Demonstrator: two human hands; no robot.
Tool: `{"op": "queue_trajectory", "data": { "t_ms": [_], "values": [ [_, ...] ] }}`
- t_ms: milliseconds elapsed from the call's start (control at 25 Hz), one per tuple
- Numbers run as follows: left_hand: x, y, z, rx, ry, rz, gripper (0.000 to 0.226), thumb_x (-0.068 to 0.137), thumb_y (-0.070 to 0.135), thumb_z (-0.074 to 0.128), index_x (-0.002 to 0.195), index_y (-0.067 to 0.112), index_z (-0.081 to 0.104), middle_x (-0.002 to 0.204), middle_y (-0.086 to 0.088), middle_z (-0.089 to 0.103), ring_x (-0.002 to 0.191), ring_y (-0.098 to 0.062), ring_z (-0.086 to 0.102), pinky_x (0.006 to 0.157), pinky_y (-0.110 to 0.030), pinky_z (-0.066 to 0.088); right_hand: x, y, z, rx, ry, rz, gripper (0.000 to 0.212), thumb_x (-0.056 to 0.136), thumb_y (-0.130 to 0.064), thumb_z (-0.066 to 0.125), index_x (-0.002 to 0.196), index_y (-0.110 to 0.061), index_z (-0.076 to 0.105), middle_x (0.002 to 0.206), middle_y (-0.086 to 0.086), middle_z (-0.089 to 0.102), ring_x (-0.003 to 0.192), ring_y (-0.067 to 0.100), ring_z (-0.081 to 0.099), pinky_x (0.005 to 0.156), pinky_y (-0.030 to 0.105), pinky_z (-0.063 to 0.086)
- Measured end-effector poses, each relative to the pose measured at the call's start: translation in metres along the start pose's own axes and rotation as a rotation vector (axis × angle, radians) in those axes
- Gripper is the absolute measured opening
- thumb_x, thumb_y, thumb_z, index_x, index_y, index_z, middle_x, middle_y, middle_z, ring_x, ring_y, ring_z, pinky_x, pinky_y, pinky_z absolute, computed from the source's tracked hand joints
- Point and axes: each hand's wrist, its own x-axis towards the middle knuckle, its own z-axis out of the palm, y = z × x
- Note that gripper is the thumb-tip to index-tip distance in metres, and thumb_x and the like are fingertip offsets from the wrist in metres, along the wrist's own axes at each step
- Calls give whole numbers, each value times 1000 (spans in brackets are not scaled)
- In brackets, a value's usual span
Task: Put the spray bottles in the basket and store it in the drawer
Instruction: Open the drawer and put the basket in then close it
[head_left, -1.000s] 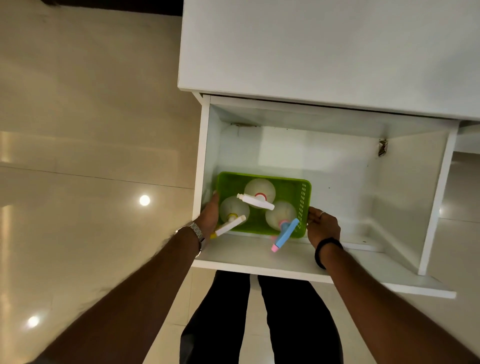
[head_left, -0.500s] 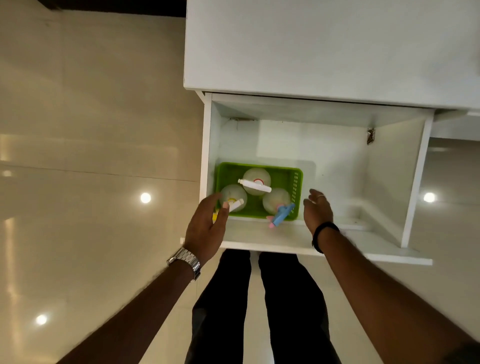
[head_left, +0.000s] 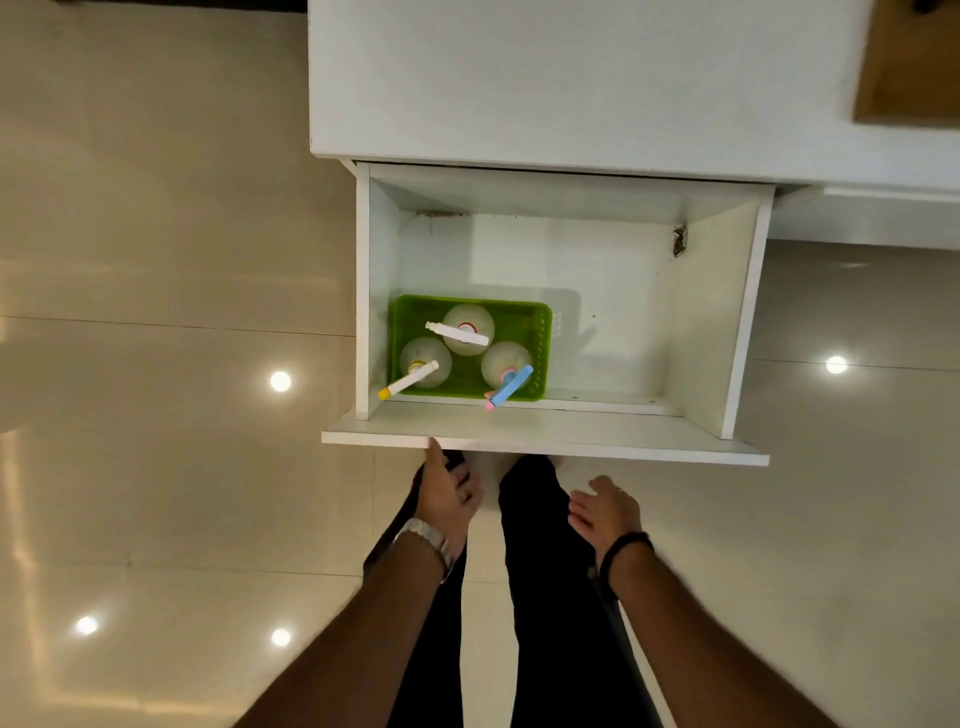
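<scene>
A green basket (head_left: 410, 312) sits in the front left corner of the open white drawer (head_left: 545, 434). Three clear spray bottles stand in it: one with a white head (head_left: 460, 332), one with a yellow-tipped head (head_left: 410, 378), one with a blue and pink head (head_left: 509, 385). My left hand (head_left: 449, 493) is below the drawer front, fingertips touching its lower edge, holding nothing. My right hand (head_left: 605, 512) hangs open below the drawer, apart from it.
The drawer belongs to a white cabinet (head_left: 571, 78) whose top fills the upper view. A wooden surface (head_left: 909, 62) shows at the top right. Glossy beige floor tiles (head_left: 156, 415) surround the cabinet. My dark-trousered legs (head_left: 545, 597) stand right under the drawer front.
Both hands let go of the basket and pulled back out of the drawer to below its front panel. The basket stays in the drawer's front left corner.
</scene>
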Motion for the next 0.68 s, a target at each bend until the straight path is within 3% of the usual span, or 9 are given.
{"op": "queue_trajectory", "data": {
  "t_ms": [40,120,200,280,360,520,680],
  "values": [
    [3,5,8,-107,23,21,76,97,67,32,155,18,31,155,-15,45,142,-34,45,119,-45,36,5,-11,-2,335,-18,89,16,98,-13,43,93,-10,58,102,17,61,92,29,62,101,45,49],
    [9,25,22,-280,71,51,79,91,76,32,151,26,39,150,-11,50,137,-34,50,115,-49,41,14,-38,-5,732,-22,109,8,89,-13,49,85,-11,55,91,11,60,84,27,61,82,46,53],
    [12,44,29,-385,77,32,80,84,83,33,144,32,45,140,-10,56,129,-36,56,109,-54,46,15,-62,-3,929,-46,122,14,84,-21,56,93,-10,59,94,12,66,87,33,66,69,48,57],
    [9,53,30,-435,56,-2,82,80,85,36,141,32,47,137,-12,57,127,-39,57,108,-60,45,11,-75,-1,924,-43,132,18,84,-28,60,95,-14,58,96,12,66,86,33,66,64,47,56],
    [8,57,36,-452,30,5,85,79,85,40,143,30,46,141,-14,55,129,-40,55,110,-62,43,9,-86,1,887,-59,133,18,85,-30,62,94,-15,58,97,10,65,86,31,65,69,47,55],
    [4,72,52,-466,16,21,90,78,84,44,147,26,42,146,-17,50,132,-41,51,112,-61,41,10,-111,-3,915,-101,113,27,83,-28,67,105,-14,59,114,12,65,106,33,65,100,53,53],
    [0,92,69,-465,-36,74,86,80,82,43,145,25,44,145,-18,51,131,-41,53,112,-59,42,6,-140,0,922,-133,85,39,84,-28,67,119,-15,59,123,13,64,118,34,63,105,55,49]
  ]
}}
